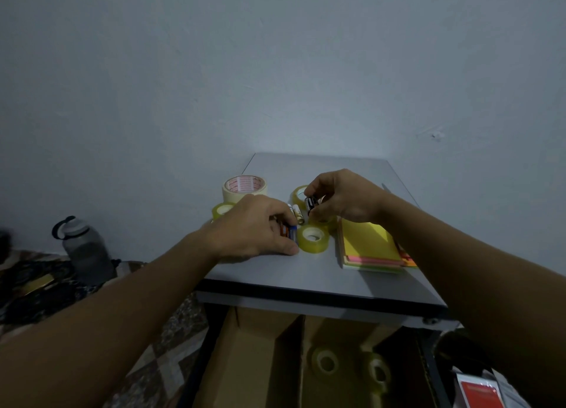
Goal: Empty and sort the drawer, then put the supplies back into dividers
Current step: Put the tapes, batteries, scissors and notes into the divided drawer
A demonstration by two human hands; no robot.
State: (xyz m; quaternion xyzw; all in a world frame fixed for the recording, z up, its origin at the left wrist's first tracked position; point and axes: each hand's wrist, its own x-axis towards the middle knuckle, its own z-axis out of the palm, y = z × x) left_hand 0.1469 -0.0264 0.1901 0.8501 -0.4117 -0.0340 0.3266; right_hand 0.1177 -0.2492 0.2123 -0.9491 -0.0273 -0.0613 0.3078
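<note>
On the small grey table point(306, 273) my left hand point(257, 230) grips a few batteries point(288, 231) with orange and blue labels. My right hand point(340, 196) pinches a black battery point(310, 205) just above the tabletop. Two pale batteries point(296, 213) lie between the hands. A clear tape roll point(313, 238) sits right of my left hand, others point(222, 209) lie behind it, and one point(298, 193) is partly hidden by my right fingers. A wide masking tape roll point(244, 188) stands at the back left. A stack of coloured sticky notes point(370, 245) lies on the right.
Below the table's front edge the open drawer shows cardboard dividers point(260, 355) with two clear tape rolls point(326, 361) in one compartment. A grey water bottle point(85, 248) stands on the floor at left. A red packet point(481, 394) lies at bottom right. A wall rises close behind the table.
</note>
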